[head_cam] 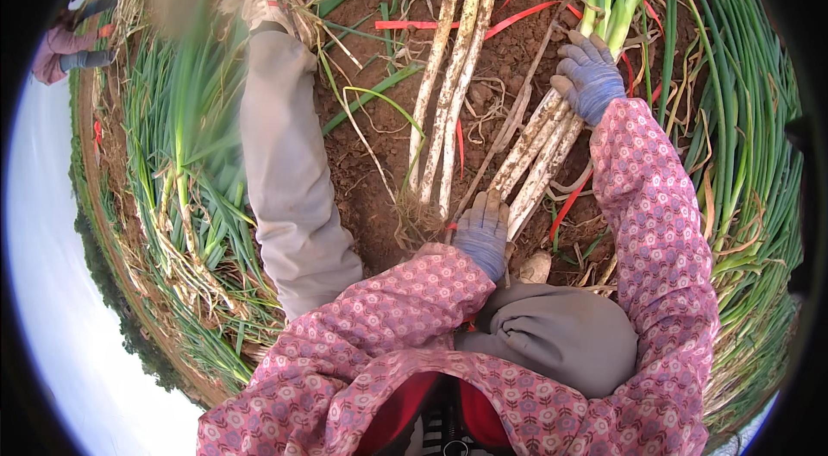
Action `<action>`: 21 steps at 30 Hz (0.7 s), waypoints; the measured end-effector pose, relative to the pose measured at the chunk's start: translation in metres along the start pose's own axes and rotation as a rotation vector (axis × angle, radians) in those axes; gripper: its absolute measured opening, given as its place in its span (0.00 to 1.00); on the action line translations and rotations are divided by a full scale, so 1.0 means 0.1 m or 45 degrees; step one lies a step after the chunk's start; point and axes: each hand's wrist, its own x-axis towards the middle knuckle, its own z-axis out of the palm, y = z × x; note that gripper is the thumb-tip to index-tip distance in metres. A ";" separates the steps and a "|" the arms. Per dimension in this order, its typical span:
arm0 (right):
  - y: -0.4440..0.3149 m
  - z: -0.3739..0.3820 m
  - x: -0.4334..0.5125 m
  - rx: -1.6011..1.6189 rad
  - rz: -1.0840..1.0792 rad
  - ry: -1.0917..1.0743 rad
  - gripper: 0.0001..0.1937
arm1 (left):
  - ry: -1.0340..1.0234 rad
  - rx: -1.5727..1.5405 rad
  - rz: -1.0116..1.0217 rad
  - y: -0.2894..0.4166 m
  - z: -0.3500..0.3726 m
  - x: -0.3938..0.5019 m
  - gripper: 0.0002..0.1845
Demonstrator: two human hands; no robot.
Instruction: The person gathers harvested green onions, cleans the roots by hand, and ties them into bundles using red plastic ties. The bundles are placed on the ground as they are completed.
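Observation:
Both my hands wear soiled blue-grey gloves. My right hand (590, 77) lies over a bundle of long green onions (537, 145), where the white stalks turn green; its fingers are partly bent around them. My left hand (484, 229) rests at the lower ends of the same stalks, fingertips touching them; its grip is hard to make out. To the left, several more long green onions (453, 93) lie side by side on the soil, untouched. Red tape (414, 24) runs under these onions, and another red strip (570, 207) shows beside the bundle.
Brown soil (362, 165) lies between my legs, strewn with dry leaves. My outstretched leg (288, 165) is left of the onions, my bent knee (563, 333) below. Heaps of green onions lie at right (744, 132) and left (155, 119). Another person (65, 48) is at the far left.

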 end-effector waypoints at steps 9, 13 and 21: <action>0.13 0.26 -0.03 -0.056 -0.038 0.009 0.19 | 0.056 -0.003 -0.016 0.05 -0.03 0.28 0.42; 0.13 0.27 -0.03 -0.055 -0.041 0.068 0.18 | 0.236 -0.012 0.113 0.00 -0.02 0.52 0.34; 0.16 0.19 -0.07 -0.002 -0.109 0.146 0.16 | 0.251 0.032 0.187 -0.03 0.02 0.55 0.30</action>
